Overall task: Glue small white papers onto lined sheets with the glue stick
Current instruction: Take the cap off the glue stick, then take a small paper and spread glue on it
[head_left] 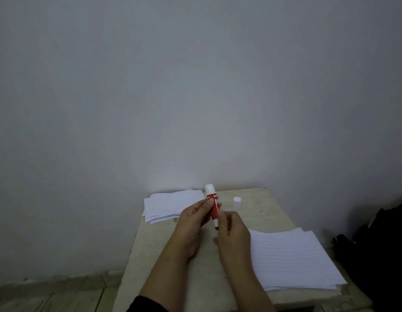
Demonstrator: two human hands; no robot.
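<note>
Two hands are closed on the upright glue stick [213,204]: the left hand [193,224] at its middle, the right hand [232,230] covering its base. Its label is partly hidden by fingers. The cap [237,202] stands apart on the surface [263,210].

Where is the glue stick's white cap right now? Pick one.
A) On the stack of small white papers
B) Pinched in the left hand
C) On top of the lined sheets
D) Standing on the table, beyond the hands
D: the white cap stands alone on the table, beyond the glue stick held by both the left hand and right hand.
</note>
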